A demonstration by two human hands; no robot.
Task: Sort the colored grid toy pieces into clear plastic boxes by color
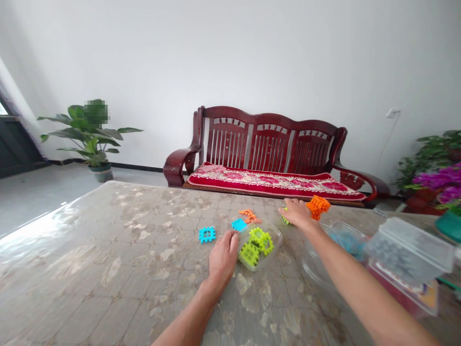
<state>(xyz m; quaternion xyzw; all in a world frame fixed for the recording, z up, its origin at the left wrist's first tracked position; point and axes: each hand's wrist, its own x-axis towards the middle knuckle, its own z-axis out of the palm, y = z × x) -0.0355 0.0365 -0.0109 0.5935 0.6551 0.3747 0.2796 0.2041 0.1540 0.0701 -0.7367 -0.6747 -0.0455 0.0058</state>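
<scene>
My left hand (223,257) rests on the table with its fingers curled against the left side of a small clear plastic tub (275,236). Inside the tub lie a few green toothed building tiles (258,244). My right hand (297,213) reaches far over the table, fingers closed over a green tile (284,218) that mostly hides beneath them. An orange block assembly (317,206) sits just right of that hand. Loose tiles lie nearby: a blue one (207,234), a smaller blue one (238,224) and orange ones (249,216).
The table (108,250) has a marble-patterned, glossy top. At the right stand a clear bowl (342,240) and stacked lidded clear boxes (410,254). A red wooden bench (270,158) stands behind the table, with potted plants (90,134) at both sides.
</scene>
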